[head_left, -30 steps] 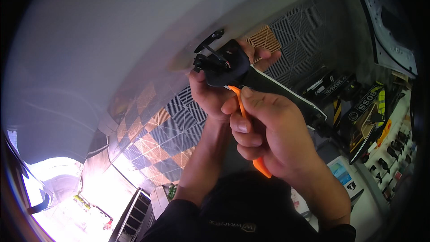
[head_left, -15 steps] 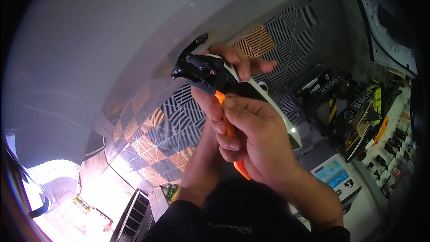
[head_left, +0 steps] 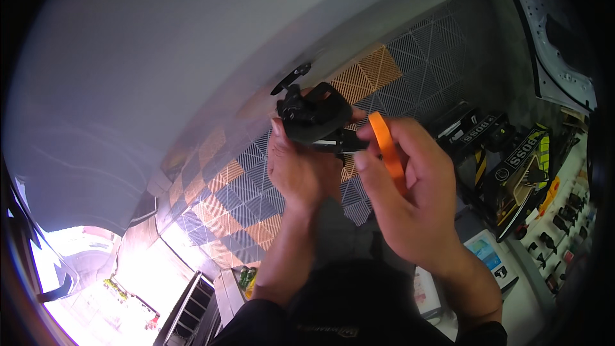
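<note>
My left hand (head_left: 295, 170) is closed round a black car part (head_left: 317, 118) that looks like a side mirror housing, gripping it from below. The part has a squarish opening at its top and a narrow strip with a pale edge along its lower right. Some of its far side is hidden. In my right hand (head_left: 419, 189) is a flat orange plastic pry tool (head_left: 386, 147), held between thumb and fingers with its tip upward. The thumb and fingertips of that hand are close by the right end of the black part; whether they touch it, I cannot tell.
A large grey car body panel (head_left: 141, 83) with black door handles (head_left: 291, 79) curves over the left and top. Patterned grey and orange floor tiles (head_left: 230, 202) lie below. On the right are black tool bags (head_left: 512, 154), a screened machine (head_left: 488, 256) and an open car door (head_left: 551, 32).
The mirror housing has been turned over, so its white shell no longer shows. My right hand has drawn the pry tool away to the right, and its tip now points free of the part.
</note>
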`<state>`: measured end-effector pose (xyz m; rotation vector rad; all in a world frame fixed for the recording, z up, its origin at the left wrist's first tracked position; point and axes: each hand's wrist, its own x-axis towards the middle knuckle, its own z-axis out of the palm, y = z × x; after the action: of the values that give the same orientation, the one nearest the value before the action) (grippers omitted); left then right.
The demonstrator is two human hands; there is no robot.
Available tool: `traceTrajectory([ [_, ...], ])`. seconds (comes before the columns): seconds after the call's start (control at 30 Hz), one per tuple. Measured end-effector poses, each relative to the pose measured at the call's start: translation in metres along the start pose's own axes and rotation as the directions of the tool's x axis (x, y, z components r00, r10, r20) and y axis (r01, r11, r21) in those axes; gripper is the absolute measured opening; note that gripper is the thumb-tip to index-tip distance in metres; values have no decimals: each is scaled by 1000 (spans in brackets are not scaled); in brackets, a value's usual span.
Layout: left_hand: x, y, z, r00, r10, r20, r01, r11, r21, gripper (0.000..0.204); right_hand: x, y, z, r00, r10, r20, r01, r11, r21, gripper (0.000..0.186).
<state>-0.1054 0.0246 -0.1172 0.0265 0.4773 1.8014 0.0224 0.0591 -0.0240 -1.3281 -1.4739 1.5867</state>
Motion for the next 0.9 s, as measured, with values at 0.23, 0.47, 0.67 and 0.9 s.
traceTrajectory([
  [0.23, 7, -6, -1, 956, 293, -20, -243, 828, 505, 51, 44, 27, -3, 961, -254, 114, 264, 960, -90, 54],
  [0.47, 8, -15, -1, 963, 264, 51, -267, 925, 269, 60, 53, 35, -33, 938, 40, 344, 25, 983, -181, 54],
  [0.67, 10, -6, 15, 948, 317, -17, -245, 765, 596, 71, 68, 37, -43, 877, 2, 481, 141, 955, -262, 43],
  [0.9, -4, 47, 38, 987, 46, 152, -156, 477, 865, 71, 61, 19, -53, 903, 79, 423, 145, 870, -472, 29],
])
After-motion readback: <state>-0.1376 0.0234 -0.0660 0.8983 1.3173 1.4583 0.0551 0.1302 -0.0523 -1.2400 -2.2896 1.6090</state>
